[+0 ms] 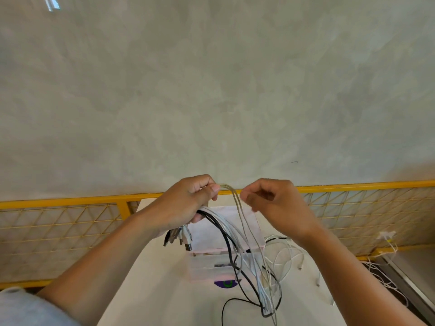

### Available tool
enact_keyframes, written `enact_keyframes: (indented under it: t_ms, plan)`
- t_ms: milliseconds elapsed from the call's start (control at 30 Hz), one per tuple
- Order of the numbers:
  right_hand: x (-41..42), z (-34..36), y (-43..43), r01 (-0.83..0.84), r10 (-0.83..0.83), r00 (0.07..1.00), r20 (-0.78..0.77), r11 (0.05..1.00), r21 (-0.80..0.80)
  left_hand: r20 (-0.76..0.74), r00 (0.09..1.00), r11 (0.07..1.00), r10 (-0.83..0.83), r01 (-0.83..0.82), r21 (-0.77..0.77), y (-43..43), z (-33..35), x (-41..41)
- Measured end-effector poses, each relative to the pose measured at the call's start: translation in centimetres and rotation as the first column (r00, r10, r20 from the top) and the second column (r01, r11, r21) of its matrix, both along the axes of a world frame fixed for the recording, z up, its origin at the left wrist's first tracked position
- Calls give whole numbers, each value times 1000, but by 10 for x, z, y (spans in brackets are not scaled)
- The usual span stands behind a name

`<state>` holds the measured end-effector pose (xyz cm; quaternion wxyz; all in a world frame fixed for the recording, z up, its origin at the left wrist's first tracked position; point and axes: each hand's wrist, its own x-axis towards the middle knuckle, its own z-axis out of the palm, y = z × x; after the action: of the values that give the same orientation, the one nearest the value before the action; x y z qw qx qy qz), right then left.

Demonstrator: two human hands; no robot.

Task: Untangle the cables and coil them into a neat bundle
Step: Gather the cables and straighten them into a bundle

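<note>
My left hand (188, 203) grips a bundle of several white, grey and black cables (237, 241), raised above the white table (160, 290). Plug ends (179, 238) stick out below the fist. The cables arc out past the thumb and hang down in long loops to the table. My right hand (270, 203) is beside them at the same height, its fingers curled and pinching the pale strands just under the arc. More loose white cables (289, 255) lie in a tangle on the table to the right.
A white and pink box (211, 231) with a clear plastic container (207, 267) in front stands on the table under the hands. A yellow mesh fence (70, 222) runs behind the table. More white wires (386, 278) trail off on the right by a grey ledge.
</note>
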<state>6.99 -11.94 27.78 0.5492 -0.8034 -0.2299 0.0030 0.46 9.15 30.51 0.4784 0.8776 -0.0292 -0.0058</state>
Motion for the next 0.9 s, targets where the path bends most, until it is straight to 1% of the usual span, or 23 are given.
enact_keyframes:
  t_ms: [67, 100, 167, 233, 300, 433, 533, 633, 700, 767, 833, 900]
  plan:
    - [-12, 9, 7, -237, 231, 968, -100, 970, -61, 8, 1000, 1000, 3, -4, 8, -2, 1, 1]
    - [-16, 11, 11, -310, 296, 945, -135, 947, -90, 17, 1000, 1000, 8, -8, 14, -3, 1, 1]
    - [-20, 11, 16, -356, 340, 925, -169, 931, -77, 43, 999, 999, 18, -19, 25, -3, 1, 2]
    - [-20, 11, 19, -362, 355, 917, -184, 932, -5, 55, 998, 999, 26, -28, 33, -2, 0, 2]
    - [-20, 10, 21, -362, 357, 915, -185, 932, 10, 56, 998, 999, 28, -31, 43, -1, -2, 1]
    - [-19, 10, 25, -281, 274, 958, -91, 956, -80, 55, 998, 998, 12, -15, 60, -1, -2, 0]
    - [-18, 7, 25, -232, 233, 972, -4, 965, -124, 44, 999, 999, 6, -8, 35, -2, 1, -1]
    - [-17, 5, 23, -195, 206, 975, 80, 973, -124, 25, 999, 999, 22, -23, 23, -4, 3, -1]
    - [-17, 6, 20, -228, 231, 972, 37, 972, -63, 24, 999, 999, 38, -39, 34, -4, 3, 0]
    - [-19, 8, 16, -255, 255, 967, 12, 966, -49, 20, 999, 998, 45, -46, 35, -4, 3, 0]
    - [-18, 9, 13, -230, 231, 973, 14, 973, -32, 10, 999, 999, 33, -33, 30, -4, 3, 0]
    - [-17, 8, 13, -172, 173, 984, 45, 985, -27, 7, 1000, 1000, 12, -12, 28, -4, 3, -1]
